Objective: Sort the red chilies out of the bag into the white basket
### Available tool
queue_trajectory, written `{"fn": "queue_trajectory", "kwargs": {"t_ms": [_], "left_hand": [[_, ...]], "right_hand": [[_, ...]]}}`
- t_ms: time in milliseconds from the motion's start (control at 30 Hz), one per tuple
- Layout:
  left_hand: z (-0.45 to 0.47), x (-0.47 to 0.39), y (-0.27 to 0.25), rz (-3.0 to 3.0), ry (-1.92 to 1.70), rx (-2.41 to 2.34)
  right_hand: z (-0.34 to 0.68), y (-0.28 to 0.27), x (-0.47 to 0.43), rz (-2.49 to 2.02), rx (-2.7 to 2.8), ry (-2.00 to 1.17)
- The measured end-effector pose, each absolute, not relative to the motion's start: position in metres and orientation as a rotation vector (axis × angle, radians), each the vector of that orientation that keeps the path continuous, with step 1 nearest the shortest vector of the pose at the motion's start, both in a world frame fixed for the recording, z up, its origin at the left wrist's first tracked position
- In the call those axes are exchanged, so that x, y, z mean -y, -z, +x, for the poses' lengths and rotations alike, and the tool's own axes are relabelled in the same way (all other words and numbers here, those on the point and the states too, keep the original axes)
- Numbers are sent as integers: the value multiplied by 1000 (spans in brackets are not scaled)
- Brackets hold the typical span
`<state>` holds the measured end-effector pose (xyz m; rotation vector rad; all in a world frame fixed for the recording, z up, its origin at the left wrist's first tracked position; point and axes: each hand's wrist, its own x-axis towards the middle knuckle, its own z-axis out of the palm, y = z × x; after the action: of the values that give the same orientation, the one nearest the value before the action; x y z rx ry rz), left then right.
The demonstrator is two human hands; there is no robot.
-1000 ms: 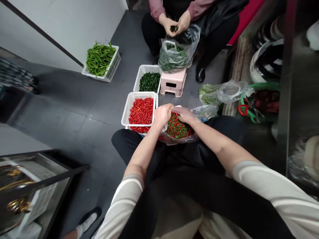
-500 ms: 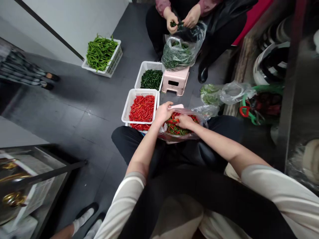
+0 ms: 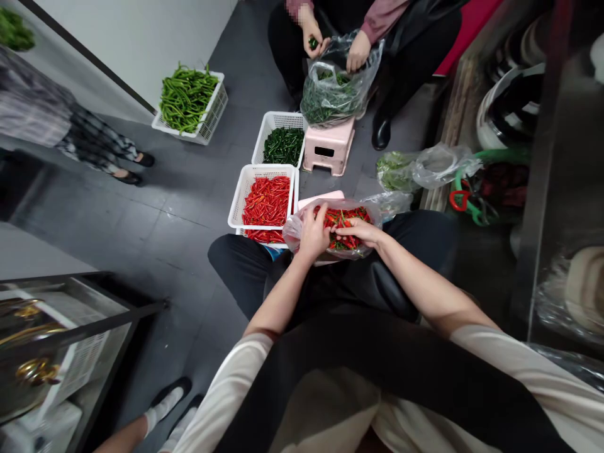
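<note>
A clear plastic bag (image 3: 295,228) of red chili peppers (image 3: 358,215) with green stems lies open in front of my lap. Over its left side is my left hand (image 3: 315,236), its fingers curled and their tips meeting my right fingertips; what they pinch is too small to make out. My right hand (image 3: 363,233) reaches in from the right, thumb and fingers closed around a few red chilies. Left of the bag, a white basket (image 3: 234,211) full of stemless red chilies rests on another basket that also holds red chilies.
Beyond stand a white basket (image 3: 258,148) of dark green chilies and a pink stool (image 3: 325,151) bearing a bag of green chilies (image 3: 325,100), handled by a co-worker (image 3: 384,22). Long green peppers (image 3: 186,97) fill a basket at left. Another person (image 3: 56,119) stands there. Shelving (image 3: 542,207) is at right.
My left hand has moved from the bag's left rim inward to meet my right hand. The co-worker's hands have parted. The person at far left has come further into view.
</note>
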<state>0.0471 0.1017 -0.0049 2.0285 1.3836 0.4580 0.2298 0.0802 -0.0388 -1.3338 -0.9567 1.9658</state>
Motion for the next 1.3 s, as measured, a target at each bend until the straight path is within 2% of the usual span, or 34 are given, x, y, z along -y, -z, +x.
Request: {"fn": "queue_trajectory", "kwargs": {"t_ms": [167, 267, 400, 700, 867, 933, 1100, 1300], "left_hand": [[46, -107, 15, 1896, -308, -1425], [49, -107, 29, 1529, -412, -1450], [64, -97, 40, 1383, -525, -1448], [77, -83, 34, 1410, -495, -1283], [69, -89, 41, 1068, -518, -1222], [65, -90, 42, 882, -533, -1138], [55, -94, 35, 733, -511, -954], [55, -97, 28, 1026, -418, -949]], "right_hand": [[232, 37, -81, -1357, 651, -1941], [230, 40, -79, -1372, 329, -1917], [221, 43, -74, -1074, 58, -2110], [188, 32, -69, -1121, 149, -2033], [197, 20, -63, -1168, 226, -2078], [203, 21, -63, -1303, 296, -1965], [207, 29, -71, -1582, 695, -1343], [203, 33, -82, -1528, 920, -1331]]}}
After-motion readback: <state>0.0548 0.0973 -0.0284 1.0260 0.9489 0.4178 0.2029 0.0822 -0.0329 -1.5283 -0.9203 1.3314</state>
